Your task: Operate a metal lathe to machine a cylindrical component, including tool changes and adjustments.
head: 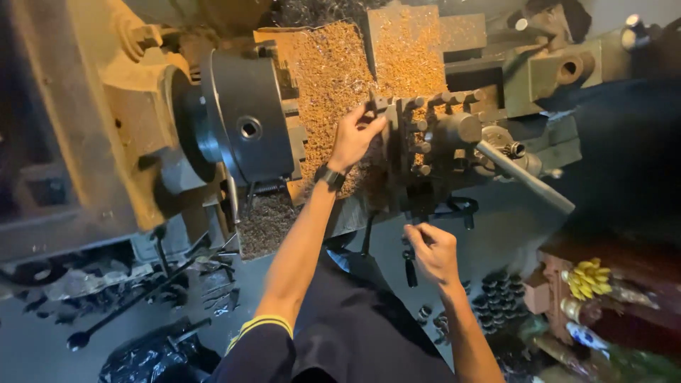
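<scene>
Open gap between chuck and tool post, chip-strewn.

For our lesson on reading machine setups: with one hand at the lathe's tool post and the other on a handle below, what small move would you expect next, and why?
Probably a small turn of the black handle by the right hand. The left hand has its fingertips at the cutting end of the tool post, which stands well apart from the chuck, so a fine adjustment seems likelier than a cut.

Round dark lathe chuck, golden metal shavings (heaped behind), yellow banana bunch, black bag on floor
</scene>
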